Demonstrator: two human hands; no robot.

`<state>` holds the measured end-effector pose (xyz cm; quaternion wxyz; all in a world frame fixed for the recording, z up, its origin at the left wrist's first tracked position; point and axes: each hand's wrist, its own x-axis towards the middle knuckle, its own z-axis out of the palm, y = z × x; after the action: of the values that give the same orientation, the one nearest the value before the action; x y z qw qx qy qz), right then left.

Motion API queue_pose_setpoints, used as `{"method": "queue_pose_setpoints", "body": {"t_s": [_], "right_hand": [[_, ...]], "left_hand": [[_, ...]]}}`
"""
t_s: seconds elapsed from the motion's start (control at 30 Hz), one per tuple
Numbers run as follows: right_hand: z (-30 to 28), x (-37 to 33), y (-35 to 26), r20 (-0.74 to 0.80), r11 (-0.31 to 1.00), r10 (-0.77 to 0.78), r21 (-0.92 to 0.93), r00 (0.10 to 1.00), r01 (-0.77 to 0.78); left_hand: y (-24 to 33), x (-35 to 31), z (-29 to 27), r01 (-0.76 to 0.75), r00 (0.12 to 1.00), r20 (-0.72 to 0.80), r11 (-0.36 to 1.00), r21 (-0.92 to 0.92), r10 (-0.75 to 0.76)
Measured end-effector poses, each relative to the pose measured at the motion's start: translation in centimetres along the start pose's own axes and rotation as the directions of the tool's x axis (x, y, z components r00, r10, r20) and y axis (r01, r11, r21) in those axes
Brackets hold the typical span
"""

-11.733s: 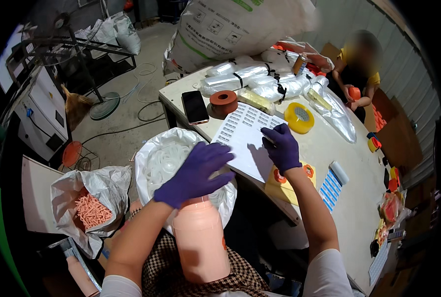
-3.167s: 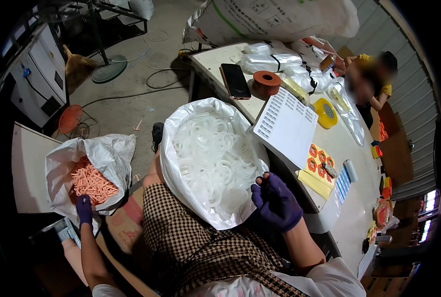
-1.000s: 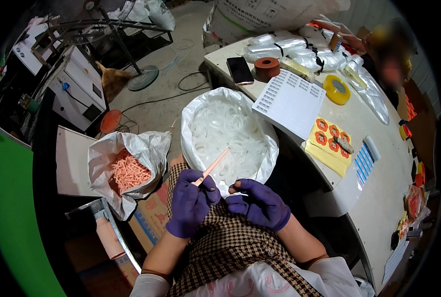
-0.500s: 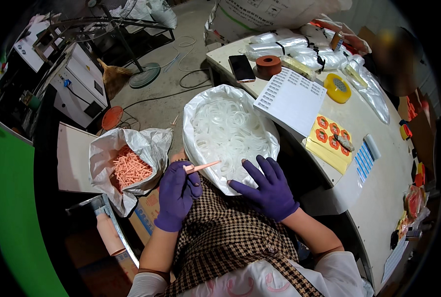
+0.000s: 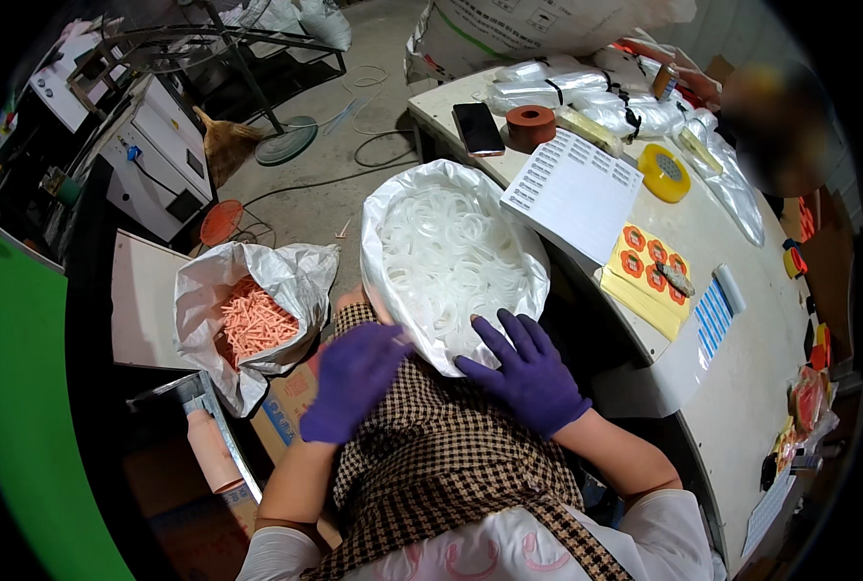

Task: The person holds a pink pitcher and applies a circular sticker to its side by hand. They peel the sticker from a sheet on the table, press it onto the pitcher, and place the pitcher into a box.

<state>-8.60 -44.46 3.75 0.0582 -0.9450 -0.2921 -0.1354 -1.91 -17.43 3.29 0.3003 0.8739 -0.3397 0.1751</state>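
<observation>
My right hand (image 5: 530, 376), in a purple glove, rests with fingers spread at the near right rim of a white sack (image 5: 378, 208). Its fingertips reach over the translucent rings (image 5: 455, 252) that fill the sack. My left hand (image 5: 356, 380), in the same kind of glove, is by the sack's near left rim with its back turned up. Motion smears its fingers, and whatever they may hold is hard to make out. Farther left, a smaller white sack (image 5: 301, 276) holds many slim salmon-pink plastic pieces (image 5: 257, 321).
To the right, a table (image 5: 741, 378) carries a phone (image 5: 478, 130), brown tape (image 5: 530, 126), yellow tape (image 5: 664, 172), label sheets (image 5: 576, 194), a yellow sticker sheet (image 5: 639, 290) and bundled clear bags (image 5: 586, 97). A metal-edged tray (image 5: 228, 431) lies low left; cables cross the floor.
My left hand has turned over and moved slightly right; the tapered pink piece it held up no longer shows clearly. My right hand has barely moved.
</observation>
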Motion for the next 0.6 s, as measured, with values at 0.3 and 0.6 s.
{"method": "queue_pose_setpoints", "body": {"t_s": [0.3, 0.6], "right_hand": [[2.0, 0.2, 0.3, 0.031, 0.997, -0.07, -0.04, 0.997, 0.071], [0.4, 0.0, -0.2, 0.03, 0.972, -0.236, -0.014, 0.971, 0.236]], "left_hand": [[6.2, 0.8, -1.6, 0.007, 0.981, 0.135, 0.667, -0.745, 0.14], [-2.8, 0.2, -0.1, 0.518, 0.693, 0.231, 0.249, -0.818, -0.682]]}}
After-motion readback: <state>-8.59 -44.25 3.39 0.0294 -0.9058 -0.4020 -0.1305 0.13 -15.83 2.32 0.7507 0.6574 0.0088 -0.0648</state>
